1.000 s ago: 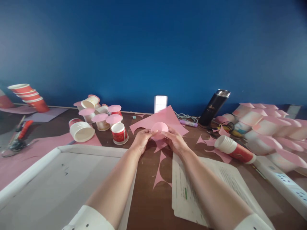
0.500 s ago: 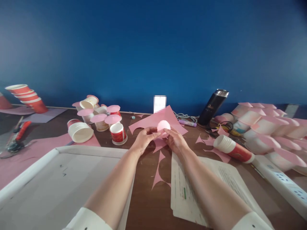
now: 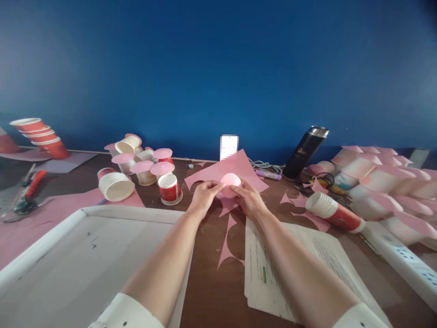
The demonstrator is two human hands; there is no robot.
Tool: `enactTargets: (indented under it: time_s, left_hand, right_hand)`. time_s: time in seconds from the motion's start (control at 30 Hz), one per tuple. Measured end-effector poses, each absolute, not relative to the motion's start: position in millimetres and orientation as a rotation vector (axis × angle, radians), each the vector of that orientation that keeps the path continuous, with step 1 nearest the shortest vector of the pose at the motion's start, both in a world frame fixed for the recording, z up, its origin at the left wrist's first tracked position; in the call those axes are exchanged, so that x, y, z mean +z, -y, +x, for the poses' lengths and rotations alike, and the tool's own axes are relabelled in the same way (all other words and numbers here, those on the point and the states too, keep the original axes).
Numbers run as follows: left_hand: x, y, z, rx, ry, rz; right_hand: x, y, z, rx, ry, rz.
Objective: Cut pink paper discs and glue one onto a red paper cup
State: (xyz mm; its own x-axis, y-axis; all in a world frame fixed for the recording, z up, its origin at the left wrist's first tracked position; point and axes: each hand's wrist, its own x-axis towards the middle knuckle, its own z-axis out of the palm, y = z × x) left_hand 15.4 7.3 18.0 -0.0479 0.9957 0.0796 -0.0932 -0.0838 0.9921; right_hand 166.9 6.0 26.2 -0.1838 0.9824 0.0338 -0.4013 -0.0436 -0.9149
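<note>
Between my hands is a small pink paper circle (image 3: 230, 183), held up over the table. My left hand (image 3: 205, 196) pinches its left edge between thumb and fingers. On the right edge, my right hand (image 3: 250, 197) grips it the same way, thumb toward me. Just behind stands a larger pink paper sheet (image 3: 235, 165) with curved cut-outs along its edge. Below the hands lies a pink paper scrap (image 3: 226, 250) with rounded notches. To the left is a red paper cup (image 3: 170, 189), nearest to my left hand.
A white tray (image 3: 82, 210) fills the front left. Several cups topped with pink discs (image 3: 143, 167) stand behind it, and many more (image 3: 385, 171) crowd the right. A dark thermos (image 3: 305, 152), a lying cup stack (image 3: 336, 212), printed papers (image 3: 317, 255) and a power strip (image 3: 403, 255) are right.
The view has shifted slightly. My thumbs and fingers have moved a little along the edges of the pink paper circle, which stays held in both hands.
</note>
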Motion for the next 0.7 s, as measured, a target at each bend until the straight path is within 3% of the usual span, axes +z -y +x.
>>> enactTargets:
  time_s: [0.4, 0.7]
  left_hand:
    - [13.2, -13.9, 15.9, 1.397, -1.004, 0.870]
    - [17.2, -8.3, 13.9, 1.248, -0.908, 0.724]
  right_hand:
    - [23.2, -7.0, 167.6, 1.526, 0.963, -0.798]
    - [21.8, -8.6, 167.6, 1.523, 0.945, -0.809]
